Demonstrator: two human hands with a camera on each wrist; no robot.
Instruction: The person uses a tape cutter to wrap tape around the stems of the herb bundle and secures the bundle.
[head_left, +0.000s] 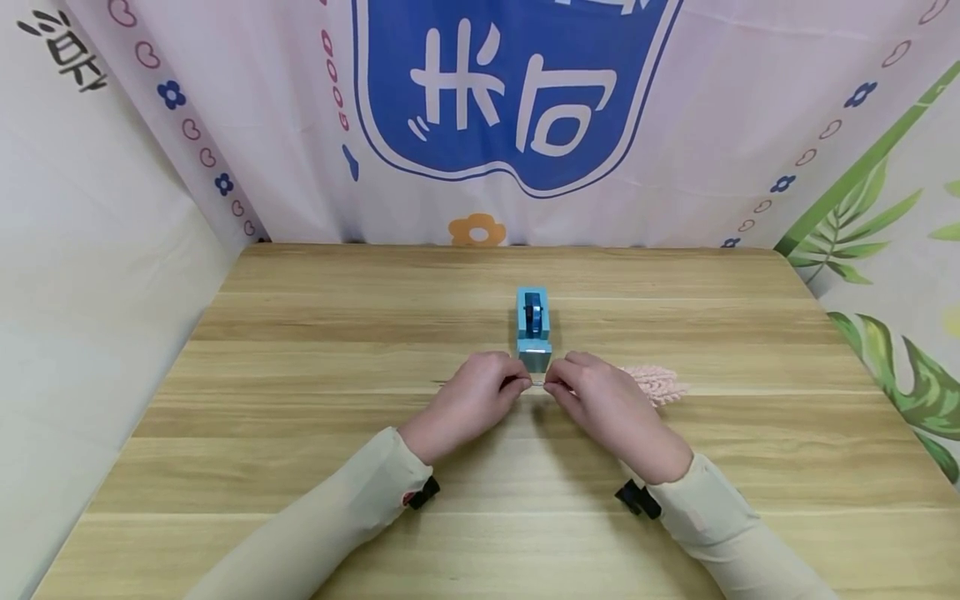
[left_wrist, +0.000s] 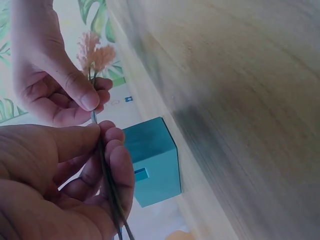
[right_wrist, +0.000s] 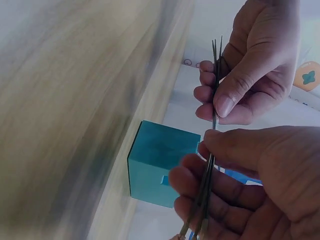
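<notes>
A small bunch of pink flowers (head_left: pixel 656 385) lies crosswise between the hands, heads to the right and thin dark stems (left_wrist: pixel 112 192) to the left. My left hand (head_left: pixel 476 396) pinches the stems between thumb and fingers. Close beside it, my right hand (head_left: pixel 603 408) grips the same stems nearer the flower heads, which it partly hides in the head view. A short shiny stretch shows on the stems between the two thumbs. Just beyond the fingertips stands a blue tape dispenser (head_left: pixel 534 354) with a roll (head_left: pixel 533 317) in it.
Both hands are over a wood-grain table (head_left: pixel 300 350). A printed curtain (head_left: pixel 300 167) hangs along its far edge, with white cloth (head_left: pixel 112 250) at the left and leaf-patterned cloth (head_left: pixel 862 225) at the right. Each wrist wears a small black camera (head_left: pixel 640 498).
</notes>
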